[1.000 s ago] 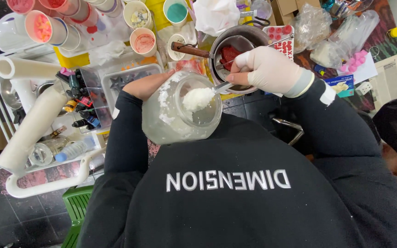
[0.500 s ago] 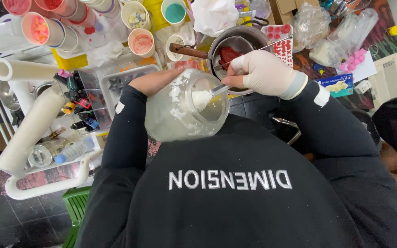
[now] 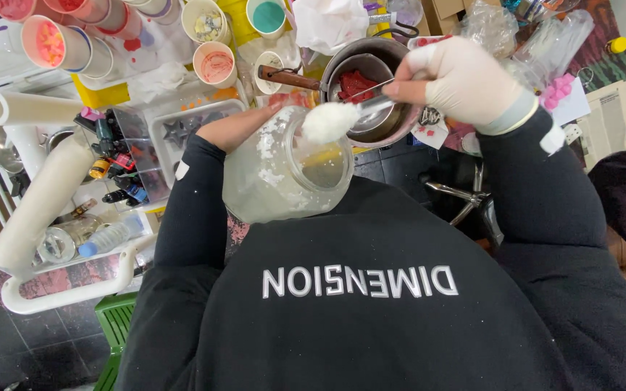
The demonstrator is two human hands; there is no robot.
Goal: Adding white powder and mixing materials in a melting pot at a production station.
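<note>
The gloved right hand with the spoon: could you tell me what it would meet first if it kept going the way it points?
The right hand points toward the glass jar. The spoon's white heap hangs at the jar's mouth, so the rim would probably come first; depth is unclear.

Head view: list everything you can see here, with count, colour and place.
glass jar: one, clear, smeared white inside, tilted at centre
spoon: one, metal, heaped with white flakes at the jar's mouth
metal pot: one, grey with wooden handle, red pieces inside, beyond the jar
paper cups: several, pink, teal and pale contents, top left
paper rolls: two, white, far left
small bottles: a cluster, mixed colours, in a tray at left
plastic bags: some, clear, top right
green stool: one, bottom left
left hand: bare, holds the jar
right hand: white glove, fingers grip the spoon
</note>
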